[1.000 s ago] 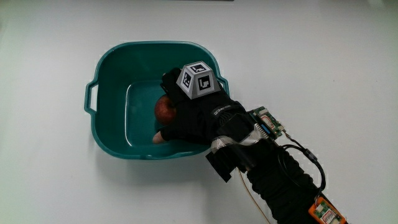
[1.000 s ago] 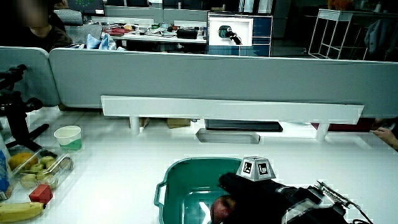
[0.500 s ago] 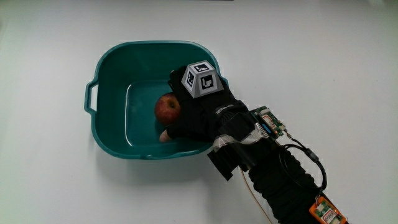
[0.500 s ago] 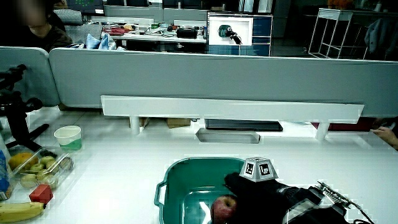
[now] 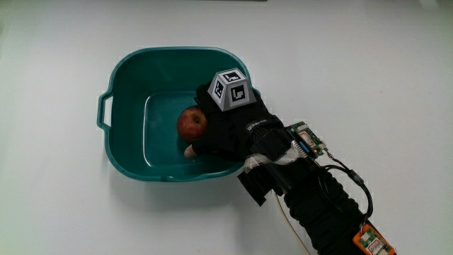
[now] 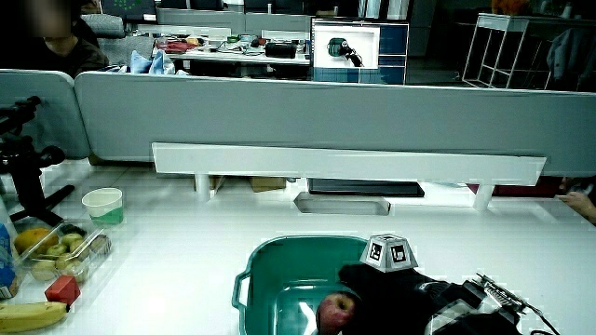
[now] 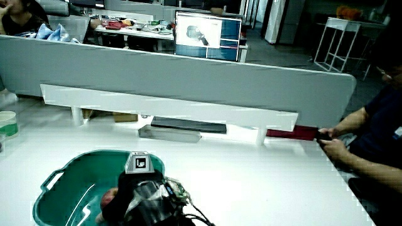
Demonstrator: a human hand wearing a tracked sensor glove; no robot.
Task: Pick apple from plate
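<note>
Now my hand (image 5: 230, 127) sits inside the green tub (image 5: 127, 71), fingers curled around the red apple (image 5: 191, 123), gripping it above the tub's floor.

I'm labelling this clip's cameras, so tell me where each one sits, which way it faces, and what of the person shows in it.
Main view: above the table, looking straight down on the teal basin; shows the hand gripping the apple, plus the forearm.
Side view: low at the person's side, facing the partition across the table; shows the hand at the basin.
Side view: same facing, shifted along the table; shows the hand.
Shared: all three show the basin, the apple and the patterned cube.
</note>
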